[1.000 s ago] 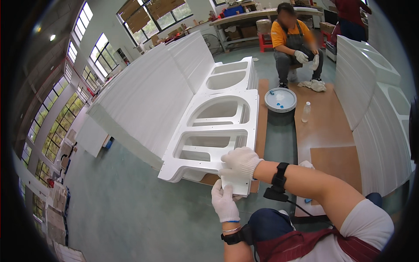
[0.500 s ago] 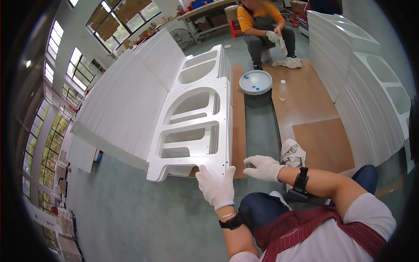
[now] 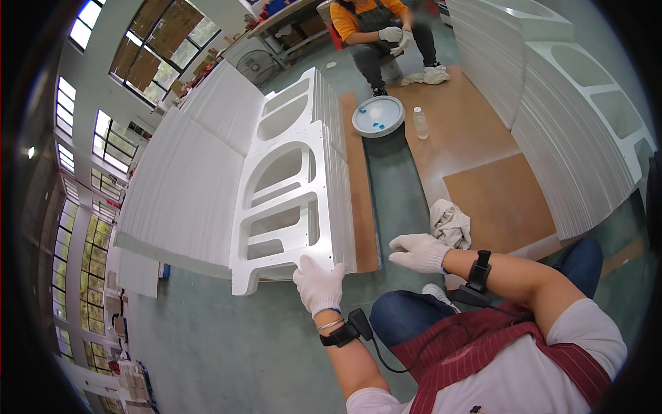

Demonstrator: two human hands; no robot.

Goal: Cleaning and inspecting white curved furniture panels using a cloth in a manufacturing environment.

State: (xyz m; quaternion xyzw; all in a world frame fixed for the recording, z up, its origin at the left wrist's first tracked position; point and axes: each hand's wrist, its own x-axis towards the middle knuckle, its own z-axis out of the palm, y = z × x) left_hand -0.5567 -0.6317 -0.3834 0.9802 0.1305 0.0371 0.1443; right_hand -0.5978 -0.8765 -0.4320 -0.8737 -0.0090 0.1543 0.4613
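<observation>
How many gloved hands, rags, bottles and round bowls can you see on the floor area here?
Gloved hands: 4, the left hand, the right hand, and the co-worker's two hands
Rags: 2, a crumpled rag and a far rag
Bottles: 1, clear bottle
Round bowls: 1, white bowl
Total: 8

The room is a large workshop with a grey-green floor [image 3: 207,345] and a pale wall [image 3: 103,76] on the left pierced by rows of tall multi-pane windows [image 3: 76,155] that let in bright daylight, some upper panes [image 3: 148,58] covered with brown boards. Flat brown boards [image 3: 483,159] lie on the floor, stacks of white panels [image 3: 552,117] stand along the right side, and a fan [image 3: 256,67] stands near a long bench [image 3: 289,17] against the far wall. A small round lamp [image 3: 29,152] glows at the far left.
</observation>
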